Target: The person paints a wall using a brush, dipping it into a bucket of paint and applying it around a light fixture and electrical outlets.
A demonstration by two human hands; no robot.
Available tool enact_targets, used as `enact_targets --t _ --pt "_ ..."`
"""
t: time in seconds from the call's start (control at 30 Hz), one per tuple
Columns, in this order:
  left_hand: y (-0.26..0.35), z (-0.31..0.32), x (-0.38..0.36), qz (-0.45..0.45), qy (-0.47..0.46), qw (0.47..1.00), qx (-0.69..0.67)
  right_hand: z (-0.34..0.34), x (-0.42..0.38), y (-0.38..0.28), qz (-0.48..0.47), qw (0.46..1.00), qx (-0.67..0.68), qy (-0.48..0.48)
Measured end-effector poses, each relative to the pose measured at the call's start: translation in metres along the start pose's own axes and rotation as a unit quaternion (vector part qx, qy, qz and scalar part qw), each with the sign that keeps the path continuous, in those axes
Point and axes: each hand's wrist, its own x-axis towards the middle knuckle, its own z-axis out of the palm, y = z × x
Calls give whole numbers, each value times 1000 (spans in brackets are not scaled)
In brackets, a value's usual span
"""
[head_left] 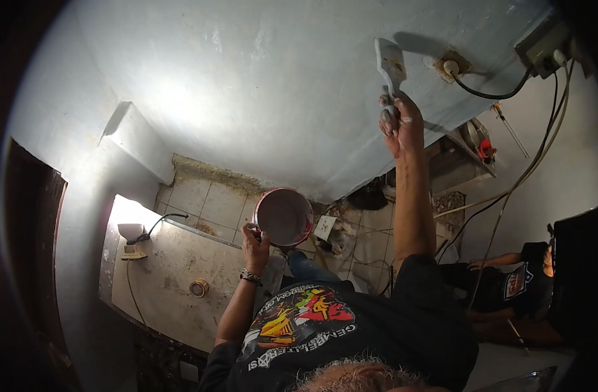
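My right hand, raised in front of the pale wall, is wrapped round the handle of a putty knife. The knife's broad blade points up and carries grey smears; its shadow falls on the wall to the right. My left hand is closed on the near left rim of a red bucket with a greyish inside. The bucket is tilted so that its mouth faces the camera, above the tiled floor.
A lit work lamp and a round tin stand on a stained tabletop at left. A plug sits in the wall socket; cables hang at right. Another person is at lower right.
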Motion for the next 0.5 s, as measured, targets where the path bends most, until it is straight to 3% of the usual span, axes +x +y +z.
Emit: enact_targets --t 0.07,0.2,0.33,0.4,0.5 --pt "-9 1 0 11 1 1000 -2 -16 -6 12 4 1000 -22 22" --pt "-1 -2 0 -2 -8 1000 12 -57 -16 110 29 993 -82 79" --pt "-4 -3 0 -17 -13 1000 18 -64 -34 171 144 985 -47 85" --pt "-3 -4 0 -27 -22 999 19 -58 -18 172 148 985 -36 82" --pt "1 -5 0 -25 -26 999 26 -12 11 114 124 987 -46 89"
